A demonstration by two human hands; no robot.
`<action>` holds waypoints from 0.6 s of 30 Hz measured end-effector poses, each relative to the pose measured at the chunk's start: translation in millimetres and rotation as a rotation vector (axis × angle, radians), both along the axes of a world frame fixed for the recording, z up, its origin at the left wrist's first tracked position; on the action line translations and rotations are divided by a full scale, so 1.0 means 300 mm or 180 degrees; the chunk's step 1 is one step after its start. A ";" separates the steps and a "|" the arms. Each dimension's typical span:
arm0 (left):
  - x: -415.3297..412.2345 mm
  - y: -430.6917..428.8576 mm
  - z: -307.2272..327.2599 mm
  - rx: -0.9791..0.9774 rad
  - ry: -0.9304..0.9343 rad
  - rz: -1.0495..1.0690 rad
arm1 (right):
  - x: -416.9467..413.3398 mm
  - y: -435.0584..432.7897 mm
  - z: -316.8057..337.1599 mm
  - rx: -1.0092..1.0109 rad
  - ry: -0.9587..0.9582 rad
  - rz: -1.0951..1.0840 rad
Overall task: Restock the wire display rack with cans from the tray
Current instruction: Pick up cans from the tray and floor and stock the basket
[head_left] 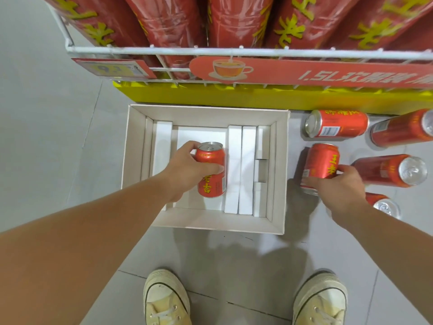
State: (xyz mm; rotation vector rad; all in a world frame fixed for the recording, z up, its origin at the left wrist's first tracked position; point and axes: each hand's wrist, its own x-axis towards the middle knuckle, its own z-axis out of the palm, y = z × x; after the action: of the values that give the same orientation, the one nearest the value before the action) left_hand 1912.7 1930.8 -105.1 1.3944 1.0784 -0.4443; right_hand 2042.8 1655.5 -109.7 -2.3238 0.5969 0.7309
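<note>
left hand wrapped around can in tray, tray on floor near wire rack | right hand closed on floor can | risk: loose cans at right may roll if nudged

Tray before the wire rack; loose cans on floor at its right.

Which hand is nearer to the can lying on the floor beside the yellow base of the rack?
The right hand. It grips another can just below that lying can. The left hand is further off, holding a can inside the tray.
</note>
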 end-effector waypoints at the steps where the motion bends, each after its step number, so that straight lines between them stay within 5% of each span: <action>1: -0.005 0.000 0.012 -0.0015 -0.0027 0.0075 | -0.003 -0.004 0.017 0.0168 0.0042 0.0050; 10: -0.010 0.019 0.403 0.0123 -0.0145 0.0466 | -0.056 0.001 0.405 0.1518 0.0594 0.0155; 18: 0.094 -0.040 1.006 0.0337 -0.0461 0.0361 | -0.027 0.049 1.045 0.1422 -0.0220 0.0598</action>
State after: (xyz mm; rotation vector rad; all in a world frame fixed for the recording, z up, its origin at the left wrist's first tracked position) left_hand 1940.9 1918.7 196.8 1.4271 1.0686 -0.2031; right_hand 2034.6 1670.3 203.9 -1.9915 0.1602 0.7749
